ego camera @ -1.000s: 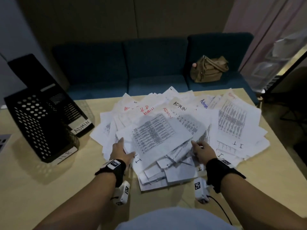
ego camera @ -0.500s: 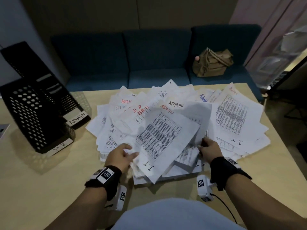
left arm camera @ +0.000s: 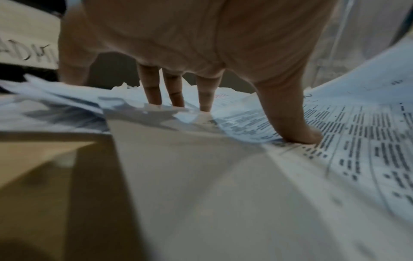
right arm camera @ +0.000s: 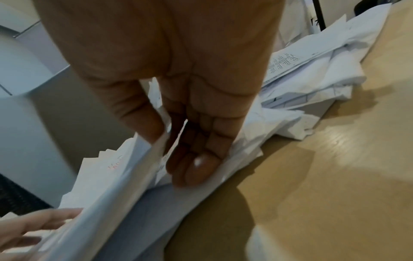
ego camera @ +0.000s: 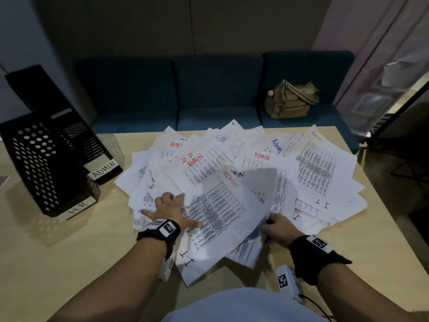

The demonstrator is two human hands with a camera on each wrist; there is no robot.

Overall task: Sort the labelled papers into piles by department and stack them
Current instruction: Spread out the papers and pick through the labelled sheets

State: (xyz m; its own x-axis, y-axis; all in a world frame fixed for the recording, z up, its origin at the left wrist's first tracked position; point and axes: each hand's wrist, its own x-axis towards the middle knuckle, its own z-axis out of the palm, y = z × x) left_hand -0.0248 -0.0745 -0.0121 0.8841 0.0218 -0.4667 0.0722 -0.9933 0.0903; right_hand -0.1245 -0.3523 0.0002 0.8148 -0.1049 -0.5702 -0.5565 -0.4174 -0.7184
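A loose fan of white printed papers (ego camera: 255, 163), hand-marked ADMIN, HR or I.T, covers the middle of the table (ego camera: 58, 263). On top near me lies a sheet marked I.T (ego camera: 216, 219), its right side lifted. My left hand (ego camera: 169, 208) lies spread on the pile at that sheet's left edge. In the left wrist view its straight fingers (left arm camera: 154, 91) touch the papers and the thumb (left arm camera: 306, 136) presses on the printed sheet (left arm camera: 368, 150). My right hand (ego camera: 275, 225) pinches the sheet's right edge (right arm camera: 134, 167) between thumb (right arm camera: 145, 123) and fingers.
Two black perforated file trays stand at the table's left, one labelled HR (ego camera: 79, 206), one labelled ADMIN (ego camera: 104, 170). A dark blue sofa (ego camera: 216, 89) behind the table holds a tan bag (ego camera: 290, 101). Bare tabletop shows at near left and near right.
My left hand let go of the sheet's left edge and now lies spread flat on the pile. The I.T sheet has swung toward me, its right side raised by my right hand.
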